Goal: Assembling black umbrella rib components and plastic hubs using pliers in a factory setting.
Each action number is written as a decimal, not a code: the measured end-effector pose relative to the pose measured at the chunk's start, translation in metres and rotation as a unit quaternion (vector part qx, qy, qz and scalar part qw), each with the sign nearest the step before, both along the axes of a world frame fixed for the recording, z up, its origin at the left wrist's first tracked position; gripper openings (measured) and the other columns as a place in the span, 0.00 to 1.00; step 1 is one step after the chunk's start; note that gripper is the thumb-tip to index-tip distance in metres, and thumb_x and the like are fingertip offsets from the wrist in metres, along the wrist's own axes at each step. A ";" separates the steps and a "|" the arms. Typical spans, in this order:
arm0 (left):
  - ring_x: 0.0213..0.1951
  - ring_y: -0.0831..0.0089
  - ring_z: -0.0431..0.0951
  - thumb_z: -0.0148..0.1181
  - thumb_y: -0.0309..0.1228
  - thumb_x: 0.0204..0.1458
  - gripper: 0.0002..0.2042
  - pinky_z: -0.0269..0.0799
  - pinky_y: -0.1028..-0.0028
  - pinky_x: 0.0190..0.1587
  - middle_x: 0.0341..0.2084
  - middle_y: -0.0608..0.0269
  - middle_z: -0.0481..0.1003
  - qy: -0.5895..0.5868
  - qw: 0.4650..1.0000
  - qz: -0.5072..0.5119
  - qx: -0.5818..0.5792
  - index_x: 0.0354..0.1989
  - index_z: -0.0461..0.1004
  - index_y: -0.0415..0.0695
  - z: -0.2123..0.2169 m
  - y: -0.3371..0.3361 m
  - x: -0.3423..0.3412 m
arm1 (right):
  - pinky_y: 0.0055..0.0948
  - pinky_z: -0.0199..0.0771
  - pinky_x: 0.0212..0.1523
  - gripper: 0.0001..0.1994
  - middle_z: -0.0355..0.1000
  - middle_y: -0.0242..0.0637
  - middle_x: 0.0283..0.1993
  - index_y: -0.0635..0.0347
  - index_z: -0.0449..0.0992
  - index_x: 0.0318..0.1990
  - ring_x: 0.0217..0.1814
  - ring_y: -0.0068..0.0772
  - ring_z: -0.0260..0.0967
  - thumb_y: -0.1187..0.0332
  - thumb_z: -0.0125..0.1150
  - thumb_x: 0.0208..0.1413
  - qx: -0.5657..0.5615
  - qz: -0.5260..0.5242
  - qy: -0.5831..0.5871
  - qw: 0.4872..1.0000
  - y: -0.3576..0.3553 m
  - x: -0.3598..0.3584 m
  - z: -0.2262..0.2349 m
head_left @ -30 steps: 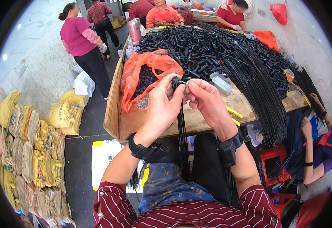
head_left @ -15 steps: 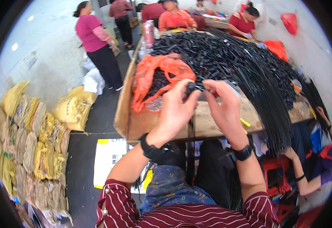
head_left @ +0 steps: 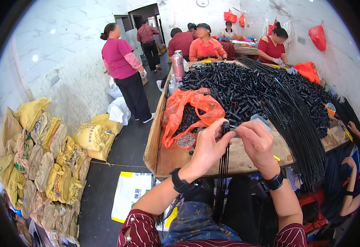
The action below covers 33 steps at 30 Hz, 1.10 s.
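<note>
My left hand (head_left: 206,150) is closed around a short black tubular piece (head_left: 225,126), with thin black rods (head_left: 223,164) hanging below it past the table edge. Close by on the right, my right hand (head_left: 257,144) has its thumb and fingertips pinched together; whatever is between them is too small to make out. Both hands are above the near edge of the wooden table (head_left: 173,162). Beyond them lies an orange-red plastic bag (head_left: 208,108) with black pieces in it. A round dish of small metal bits (head_left: 185,140) stands beside the bag.
Black tubular parts (head_left: 237,84) are heaped over the table, with long black rods (head_left: 301,140) overhanging its right side. A pink flask (head_left: 178,68) stands at the left edge. Stacked sacks (head_left: 39,160) line the left wall. Several people work around the table; one sits close on my right.
The view has tilted up, showing more of the room. My right hand has moved away from the black piece in my left hand, leaving a wider gap.
</note>
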<state>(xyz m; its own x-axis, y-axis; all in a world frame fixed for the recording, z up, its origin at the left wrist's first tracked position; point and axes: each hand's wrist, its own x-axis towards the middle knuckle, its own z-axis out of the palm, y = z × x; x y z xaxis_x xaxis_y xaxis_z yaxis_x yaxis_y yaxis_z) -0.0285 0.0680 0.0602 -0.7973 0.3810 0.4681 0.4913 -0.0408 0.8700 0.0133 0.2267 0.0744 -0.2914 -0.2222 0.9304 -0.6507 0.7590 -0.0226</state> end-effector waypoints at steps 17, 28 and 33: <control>0.20 0.89 0.66 0.61 0.21 0.50 0.12 0.62 0.81 0.22 0.20 0.68 0.74 0.051 0.998 0.042 0.016 0.43 0.71 0.34 -0.006 0.014 -0.007 | 0.27 0.69 0.30 0.07 0.74 0.42 0.31 0.65 0.78 0.36 0.28 0.34 0.72 0.71 0.61 0.54 -0.183 -0.016 -0.258 0.948 0.007 0.004 -0.007; 0.18 0.87 0.63 0.61 0.21 0.50 0.11 0.59 0.80 0.20 0.18 0.68 0.71 0.055 0.996 0.071 0.019 0.42 0.72 0.35 -0.001 0.013 -0.002 | 0.22 0.71 0.34 0.09 0.77 0.40 0.31 0.67 0.78 0.38 0.29 0.24 0.73 0.70 0.60 0.55 -0.251 0.005 -0.287 0.924 0.000 0.003 -0.004; 0.25 0.86 0.68 0.60 0.21 0.51 0.13 0.66 0.81 0.27 0.25 0.66 0.73 0.071 0.995 0.071 -0.007 0.45 0.70 0.33 -0.004 0.014 -0.007 | 0.18 0.69 0.33 0.08 0.77 0.31 0.31 0.68 0.78 0.38 0.32 0.14 0.70 0.71 0.61 0.56 -0.343 0.088 -0.358 0.864 -0.001 0.005 -0.006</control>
<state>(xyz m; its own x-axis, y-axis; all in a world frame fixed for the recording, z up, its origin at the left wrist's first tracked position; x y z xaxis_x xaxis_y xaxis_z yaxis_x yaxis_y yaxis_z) -0.0353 0.0823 0.0561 -0.7702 0.2765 0.5747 0.6086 0.0494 0.7919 0.0183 0.2259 0.0689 -0.8645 0.2101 0.4567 -0.3879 0.2989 -0.8719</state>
